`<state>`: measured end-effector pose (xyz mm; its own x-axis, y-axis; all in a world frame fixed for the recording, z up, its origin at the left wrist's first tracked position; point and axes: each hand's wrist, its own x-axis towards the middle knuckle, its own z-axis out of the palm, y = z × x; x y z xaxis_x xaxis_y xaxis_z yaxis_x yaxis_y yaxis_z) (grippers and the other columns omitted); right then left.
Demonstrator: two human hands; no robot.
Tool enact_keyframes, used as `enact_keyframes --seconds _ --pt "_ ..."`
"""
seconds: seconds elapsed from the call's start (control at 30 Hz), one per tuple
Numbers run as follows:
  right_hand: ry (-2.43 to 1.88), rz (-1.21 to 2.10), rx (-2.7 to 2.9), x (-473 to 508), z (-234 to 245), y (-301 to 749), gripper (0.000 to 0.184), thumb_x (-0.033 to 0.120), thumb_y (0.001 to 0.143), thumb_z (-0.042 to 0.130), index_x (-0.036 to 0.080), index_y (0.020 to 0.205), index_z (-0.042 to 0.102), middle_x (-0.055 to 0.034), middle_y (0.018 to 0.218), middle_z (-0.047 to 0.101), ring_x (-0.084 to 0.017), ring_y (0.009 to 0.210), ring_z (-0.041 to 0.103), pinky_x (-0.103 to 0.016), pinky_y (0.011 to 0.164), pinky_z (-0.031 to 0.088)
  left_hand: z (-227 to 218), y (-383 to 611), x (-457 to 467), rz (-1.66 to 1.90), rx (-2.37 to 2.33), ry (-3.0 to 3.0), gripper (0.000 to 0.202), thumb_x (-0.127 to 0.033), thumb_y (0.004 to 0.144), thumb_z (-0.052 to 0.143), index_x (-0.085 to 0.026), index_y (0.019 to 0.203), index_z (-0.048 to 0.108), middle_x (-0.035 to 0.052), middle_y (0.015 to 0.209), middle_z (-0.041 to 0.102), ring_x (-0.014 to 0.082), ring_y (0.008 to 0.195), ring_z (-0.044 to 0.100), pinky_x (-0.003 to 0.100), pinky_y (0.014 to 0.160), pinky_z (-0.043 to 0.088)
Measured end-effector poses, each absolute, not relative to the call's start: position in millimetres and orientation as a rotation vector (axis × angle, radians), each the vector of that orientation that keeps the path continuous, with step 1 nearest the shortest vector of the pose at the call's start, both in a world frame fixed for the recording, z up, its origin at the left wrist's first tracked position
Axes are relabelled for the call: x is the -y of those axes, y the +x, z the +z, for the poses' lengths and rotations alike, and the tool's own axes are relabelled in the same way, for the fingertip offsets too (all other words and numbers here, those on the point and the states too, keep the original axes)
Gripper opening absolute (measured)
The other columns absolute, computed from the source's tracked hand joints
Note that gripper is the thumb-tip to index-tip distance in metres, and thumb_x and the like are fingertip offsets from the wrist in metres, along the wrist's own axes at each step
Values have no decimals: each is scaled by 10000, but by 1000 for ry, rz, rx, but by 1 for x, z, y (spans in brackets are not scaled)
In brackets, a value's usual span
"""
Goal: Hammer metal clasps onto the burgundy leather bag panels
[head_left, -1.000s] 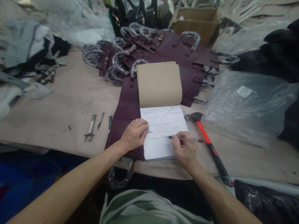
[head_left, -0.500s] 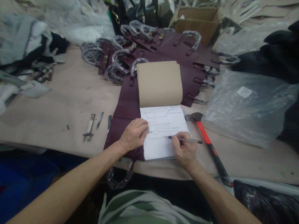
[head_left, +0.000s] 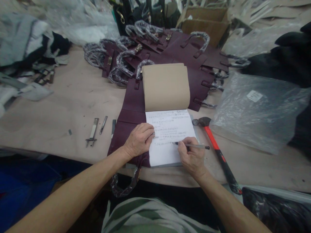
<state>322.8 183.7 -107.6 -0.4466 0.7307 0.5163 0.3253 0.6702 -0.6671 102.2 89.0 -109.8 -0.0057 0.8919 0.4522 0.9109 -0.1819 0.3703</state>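
A slim, dark-tipped pen with a see-through barrel [head_left: 198, 146] is in the right hand [head_left: 193, 155], whose grip is narrow, thumb and fingers closed round the barrel near the tip. The tip is at the lower lines of handwriting on the white page of an open notebook [head_left: 170, 126] with plain tan paper folded back at its far side [head_left: 166, 87]. The notebook lies near the middle of the near edge of the pale, beige-covered desk [head_left: 60, 110], partly over a flat dark-purple leather-like bag panel [head_left: 130, 132].

The left hand [head_left: 139, 139] rests with curled fingers across the panel and the page's left edge. Something small and silvery shows by its fingertips; I cannot tell whether that grip holds it.

The pen should be light, stiff and rather smooth; low on the barrel, just behind the tip, seems the place to hold it. The page is probably soft and easily creased, so a flat, gentle press at its margin would suit it better than a pinch.

To the right lies a red-and-black-handled hammer [head_left: 221, 157], likely head-heavy; to the left, a silvery metal measuring-type tool with two prongs [head_left: 92, 132].
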Motion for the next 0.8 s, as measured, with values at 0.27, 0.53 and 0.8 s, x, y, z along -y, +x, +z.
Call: enact_keyframes --seconds 0.27,0.53,0.8 --pt "-810 612 2033 -184 -106 322 121 193 883 576 195 772 526 66 598 474 -76 484 453 -208 479 351 -109 102 -89 -950 1990 -2193 86 -117 900 558 -159 935 624 101 1035 665 240 1003 596 401 857 511" --pt "-814 638 2018 -184 -108 323 146 203 879 569 204 747 508 58 594 481 -87 492 460 -218 484 356 -111 101 -89 -943 2006 -2197 91 -114 893 565 -160 945 624 101 1044 664 242 1008 597 406 862 513" --pt "-870 618 2048 -183 -107 323 143 244 881 555 207 748 519 54 582 484 -95 476 449 -231 475 353 -110 102 -89 -959 1998 -2194 96 -111 891 560 -170 934 621 91 1029 664 237 997 598 399 851 512"
